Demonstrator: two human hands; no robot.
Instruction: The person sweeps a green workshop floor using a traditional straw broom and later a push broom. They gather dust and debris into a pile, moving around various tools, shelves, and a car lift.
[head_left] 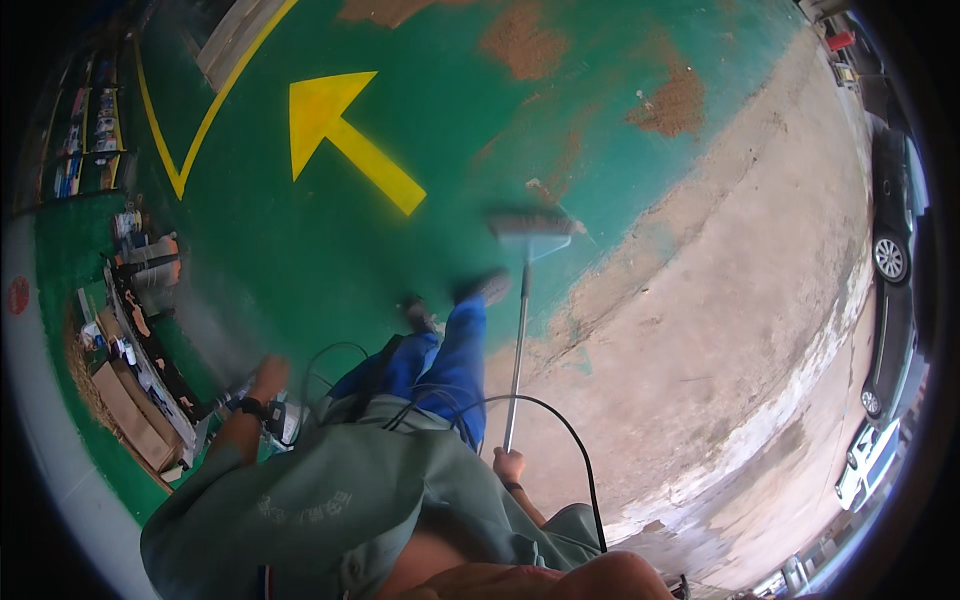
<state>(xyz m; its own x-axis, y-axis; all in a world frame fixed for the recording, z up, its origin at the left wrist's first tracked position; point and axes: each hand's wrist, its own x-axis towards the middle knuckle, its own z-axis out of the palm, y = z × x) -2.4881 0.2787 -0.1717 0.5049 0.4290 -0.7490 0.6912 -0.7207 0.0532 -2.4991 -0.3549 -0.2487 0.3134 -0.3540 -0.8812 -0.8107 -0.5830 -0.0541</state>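
Note:
My right hand [509,464] is closed around the upper end of a push broom's [524,310] long metal handle. The broom's wide head rests ahead of my feet on the green floor, its dark bristles smeared by motion. Out at my left side hangs my left hand [269,378], with a dark band on its wrist. Its fingers are blurred, and I cannot tell whether they hold anything. My blue-trousered legs and dark shoes [484,287] stand just behind the broom head. Patches of brown dirt [672,102] lie on the floor farther ahead.
A yellow arrow [340,130] is painted on the green floor. Rough bare concrete [700,320] borders it on the right, with parked cars [888,300] beyond. At left are cardboard [135,415], assorted clutter and shelves [90,120]. Black cables [570,425] loop around my waist.

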